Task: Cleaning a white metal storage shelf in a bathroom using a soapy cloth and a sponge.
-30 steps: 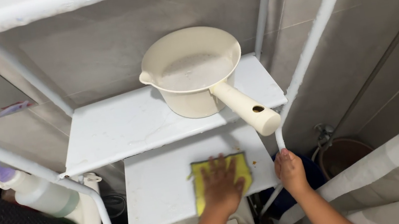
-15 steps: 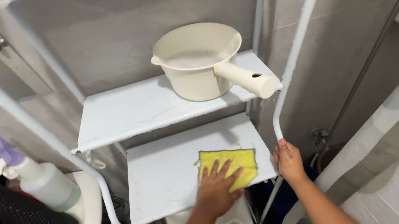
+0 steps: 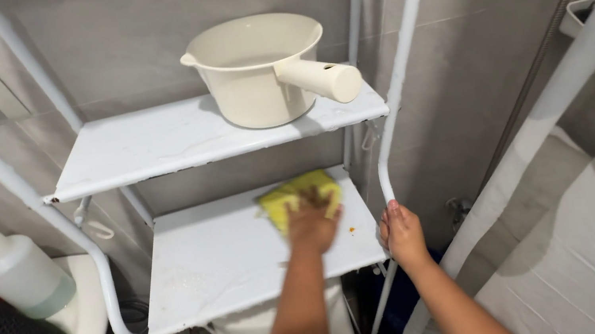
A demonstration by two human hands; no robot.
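Crumpled yellow cleaning cloth (image 3: 297, 193) at far right of white metal lower shelf (image 3: 224, 260), left hand (image 3: 311, 225) pressing it, fingers blurred, spread cannot be told, right hand (image 3: 402, 234) fingers wrapped round white rack post (image 3: 390, 143)

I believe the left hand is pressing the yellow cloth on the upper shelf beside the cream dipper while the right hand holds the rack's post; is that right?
Not quite: the head view shows the left hand pressing the yellow cloth on the lower shelf, below the cream dipper. The right hand does hold the rack's post.

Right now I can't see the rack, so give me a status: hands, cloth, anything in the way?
Left hand flat on yellow cloth, lower shelf. Right hand grips rack post. Cream dipper on the shelf above.
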